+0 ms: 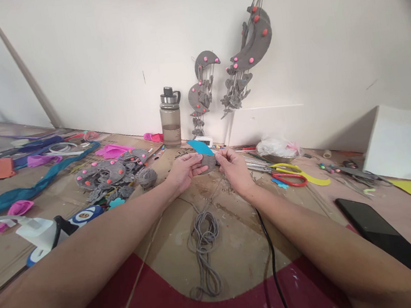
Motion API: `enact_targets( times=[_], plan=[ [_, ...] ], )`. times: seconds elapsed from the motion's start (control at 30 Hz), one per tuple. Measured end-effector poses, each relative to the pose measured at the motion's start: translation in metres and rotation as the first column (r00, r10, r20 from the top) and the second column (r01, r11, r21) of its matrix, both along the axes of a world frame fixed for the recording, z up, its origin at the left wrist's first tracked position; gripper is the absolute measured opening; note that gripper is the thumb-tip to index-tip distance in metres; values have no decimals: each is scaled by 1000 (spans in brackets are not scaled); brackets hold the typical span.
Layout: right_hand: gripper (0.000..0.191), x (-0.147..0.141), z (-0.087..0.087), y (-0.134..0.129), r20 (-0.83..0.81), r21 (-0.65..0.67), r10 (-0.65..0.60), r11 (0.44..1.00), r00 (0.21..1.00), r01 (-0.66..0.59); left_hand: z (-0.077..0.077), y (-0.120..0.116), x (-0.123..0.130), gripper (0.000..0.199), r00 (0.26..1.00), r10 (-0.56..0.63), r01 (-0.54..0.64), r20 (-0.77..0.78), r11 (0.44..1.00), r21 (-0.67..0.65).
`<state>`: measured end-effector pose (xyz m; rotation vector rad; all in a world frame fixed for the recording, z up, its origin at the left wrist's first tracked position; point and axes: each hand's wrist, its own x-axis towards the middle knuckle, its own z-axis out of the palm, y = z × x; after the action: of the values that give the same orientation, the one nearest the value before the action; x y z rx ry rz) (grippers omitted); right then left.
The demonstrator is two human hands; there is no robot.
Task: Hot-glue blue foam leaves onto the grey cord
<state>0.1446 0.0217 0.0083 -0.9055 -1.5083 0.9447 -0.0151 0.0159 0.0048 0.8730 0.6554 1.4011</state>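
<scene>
Head view. L hand (187, 172) & R hand (234, 168) meet mid-bench, well out in front. Betw. them: grey felt piece (209, 162) w/ flat blue piece (200, 147) against it, the blue sticking up above grey's top edge, tilted, pointed end up & to L.

L grip: thumb & fingers closed on L side of grey felt, thumb on near face, fingertips along lower part. R grip: thumb & index pinched tog. at R edge, approx. where blue's lower R corner meets grey. Middle of both pcs bare betw. the grips; most of blue stands clear above fingers. Can't tell if blue is fastened to grey or just held there.

Below hands, on cardboard: loose grey cord (204, 233), looped & tangled; black cable (271, 260) just R of it. L of L hand: grey yarn ball (146, 179), then pile of grey crescents w/ pink & orange dots (107, 173). R of R hand: scissors, red handle (290, 179); phone (380, 235) farther R, nearer body. Behind: water bottle (171, 125), upright, part full; grey crescent mobile (258, 49) hung agst. white wall.
</scene>
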Motion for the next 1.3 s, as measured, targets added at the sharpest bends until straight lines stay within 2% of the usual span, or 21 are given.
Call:
enact_targets(
  times=[0.1,0.3,0.47,0.6,0.73,0.9,1.13,1.3],
  plan=[
    [22,0,0,0,5,56,-24,998,1000,23,0,1,-1,8,1000,-28,28,-6,1000,3],
    [24,-4,1,-2,2,26,32,999,999,-32,-5,4,-4,14,998,-35,36,-57,999,15],
    [18,-9,2,-10,68,29,-22,999,997,20,-8,1,3,24,979,77,-64,-187,995,75],
    [17,-10,4,-13,89,63,-71,996,993,66,-5,-7,10,28,971,33,5,-237,987,159],
    [15,-9,4,-13,103,113,-119,988,987,108,-4,-11,14,41,959,24,41,-283,974,223],
    [14,-10,2,-14,99,114,-51,993,994,39,-6,-9,17,37,950,80,-11,-301,974,225],
    [14,-9,-3,-17,185,259,-88,965,979,38,0,-15,20,26,986,46,-19,-160,986,164],
    [22,-8,-3,-19,359,452,-191,892,914,9,0,-13,18,17,992,10,9,-126,989,151]
  ],
)
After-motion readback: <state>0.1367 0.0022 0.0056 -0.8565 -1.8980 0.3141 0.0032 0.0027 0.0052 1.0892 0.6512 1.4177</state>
